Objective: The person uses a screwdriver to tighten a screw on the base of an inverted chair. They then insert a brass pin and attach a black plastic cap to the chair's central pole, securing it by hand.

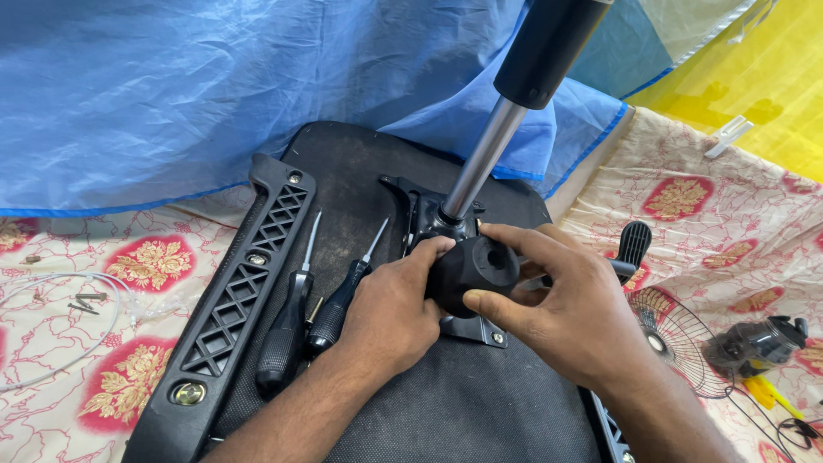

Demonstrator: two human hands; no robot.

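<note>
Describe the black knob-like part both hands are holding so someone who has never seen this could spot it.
Start at the upturned black chair seat in the middle, and follow the shiny metal column down to its base. There the left hand and right hand grip a rounded black plastic knob. Unlike the two slim screwdrivers nearby, it is chunky with a round hole on top.
</note>
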